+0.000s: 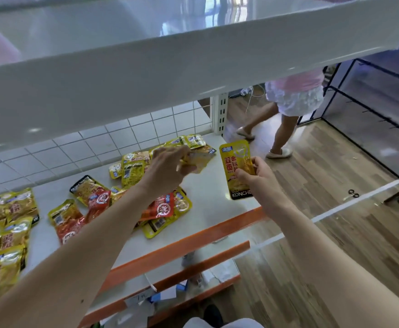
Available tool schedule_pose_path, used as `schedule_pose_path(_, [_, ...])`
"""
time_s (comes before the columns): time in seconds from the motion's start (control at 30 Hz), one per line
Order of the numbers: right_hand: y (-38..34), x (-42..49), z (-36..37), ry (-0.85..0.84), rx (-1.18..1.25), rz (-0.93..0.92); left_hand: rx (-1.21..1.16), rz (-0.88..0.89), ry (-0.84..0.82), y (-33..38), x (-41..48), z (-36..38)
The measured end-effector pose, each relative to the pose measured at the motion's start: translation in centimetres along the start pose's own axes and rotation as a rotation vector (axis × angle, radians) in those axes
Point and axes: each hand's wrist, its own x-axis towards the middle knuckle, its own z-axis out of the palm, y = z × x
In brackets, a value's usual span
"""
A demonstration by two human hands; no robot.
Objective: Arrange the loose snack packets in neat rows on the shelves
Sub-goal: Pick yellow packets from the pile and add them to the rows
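My right hand (256, 172) pinches a yellow snack packet (236, 170) upright over the right end of the white shelf (208, 197). My left hand (170, 165) grips another yellow packet (201, 159), blurred, just above the shelf near the back. Loose yellow and red packets (160, 209) lie scattered in the shelf's middle. At the left end, yellow packets (4, 228) lie close together in overlapping rows.
An upper white shelf (170, 67) hangs close above and hides the back wall. Lower shelves (193, 263) with orange edges hold papers. A person (288, 110) walks on the wooden floor to the right. Scissors (352, 192) lie on the floor.
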Motion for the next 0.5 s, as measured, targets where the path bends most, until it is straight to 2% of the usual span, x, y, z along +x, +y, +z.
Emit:
schedule_pose_path(0.1, [-0.5, -0.2, 1.6, -0.071, 0.059, -0.012, -0.542, -0.391, 0.115, 1.2, -2.1, -2.2])
schedule_pose_path(0.2, [-0.7, -0.3, 4.5, -0.155, 0.088, -0.011, -0.849, -0.607, 0.26, 0.9, -5.1, -3.6])
schedule_pose_path(0.33, [-0.6, -0.9, 9.8, -0.324, 0.093, 0.009, -0.982, -0.798, 0.383, -0.5, -10.1, -5.4])
schedule_pose_path(0.5, [-0.6, -3.1, 16.1, -0.506, 0.085, 0.022, -1.008, -0.867, 0.488, -1.9, -16.2, -8.9])
